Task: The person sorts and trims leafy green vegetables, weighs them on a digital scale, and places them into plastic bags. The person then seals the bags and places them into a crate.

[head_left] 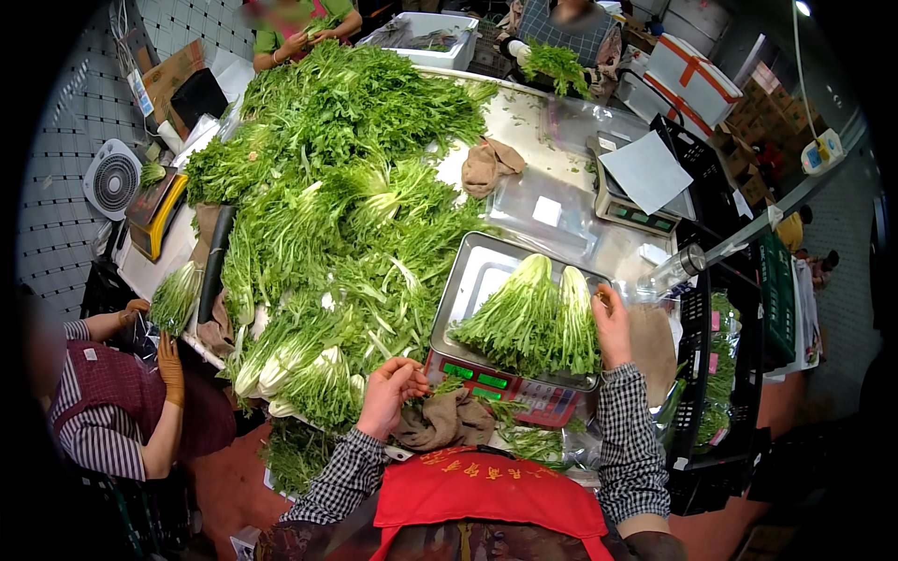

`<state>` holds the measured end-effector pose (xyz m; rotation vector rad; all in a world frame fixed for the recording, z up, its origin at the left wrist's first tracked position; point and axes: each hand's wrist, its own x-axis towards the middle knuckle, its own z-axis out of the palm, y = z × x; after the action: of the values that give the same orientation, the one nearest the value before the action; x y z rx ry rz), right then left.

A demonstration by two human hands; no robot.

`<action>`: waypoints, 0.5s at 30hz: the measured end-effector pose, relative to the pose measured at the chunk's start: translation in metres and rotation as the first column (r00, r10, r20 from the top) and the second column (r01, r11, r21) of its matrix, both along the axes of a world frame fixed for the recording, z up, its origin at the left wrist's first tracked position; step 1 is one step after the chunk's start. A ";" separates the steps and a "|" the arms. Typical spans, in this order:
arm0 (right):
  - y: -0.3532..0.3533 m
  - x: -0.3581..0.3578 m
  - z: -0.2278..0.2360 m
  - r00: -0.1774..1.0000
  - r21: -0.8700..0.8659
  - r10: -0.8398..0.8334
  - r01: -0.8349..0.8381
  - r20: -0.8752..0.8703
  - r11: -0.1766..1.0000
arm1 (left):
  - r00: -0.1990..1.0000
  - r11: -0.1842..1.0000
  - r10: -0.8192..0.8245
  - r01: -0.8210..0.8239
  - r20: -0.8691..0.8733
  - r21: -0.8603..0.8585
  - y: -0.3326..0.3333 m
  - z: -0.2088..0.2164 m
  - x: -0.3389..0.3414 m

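Observation:
A digital scale (449,304) with a steel tray stands before me, its green displays lit. On the tray lie a wide curly endive head (514,313) and a narrower endive bunch (577,323), pale root ends pointing away from me. My right hand (613,327) is at the tray's right side, fingers curled against the narrower bunch. At the scale's near left corner is my left hand (391,395), its thumb and fingers drawn together; whatever they may pinch is too small to make out. Just below it a brown cloth (444,421) lies crumpled among loose leaves.
A big endive heap (327,178) covers the table's left and middle. Beyond the scale are clear plastic bags (543,210), another cloth (489,166) and a second scale (636,210). Black crates (716,374) line the right. Co-workers stand left and across, one wearing an orange glove (169,369).

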<state>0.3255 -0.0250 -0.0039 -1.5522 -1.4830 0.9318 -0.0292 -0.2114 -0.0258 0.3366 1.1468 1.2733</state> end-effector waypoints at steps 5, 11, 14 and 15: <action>-0.002 -0.002 0.001 0.999 0.000 -0.006 0.006 0.045 1.000 | 0.998 1.000 0.017 -0.016 -0.064 0.019 0.003 0.003 -0.005; -0.004 -0.004 0.005 0.993 0.014 -0.019 0.017 0.120 1.000 | 0.872 0.981 -0.093 0.164 -0.480 0.107 0.005 -0.012 0.004; -0.004 -0.004 0.004 0.992 0.038 -0.022 0.017 0.126 0.999 | 0.514 0.924 -0.169 0.380 -0.841 0.046 0.006 -0.009 0.021; -0.003 -0.003 0.003 0.993 0.040 -0.022 0.017 0.119 0.999 | 0.378 0.890 -0.155 0.454 -0.913 0.037 0.006 -0.007 0.026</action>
<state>0.3224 -0.0283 -0.0014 -1.6151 -1.5575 0.8057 -0.0028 -0.2052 -0.0329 1.5576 1.6688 0.8602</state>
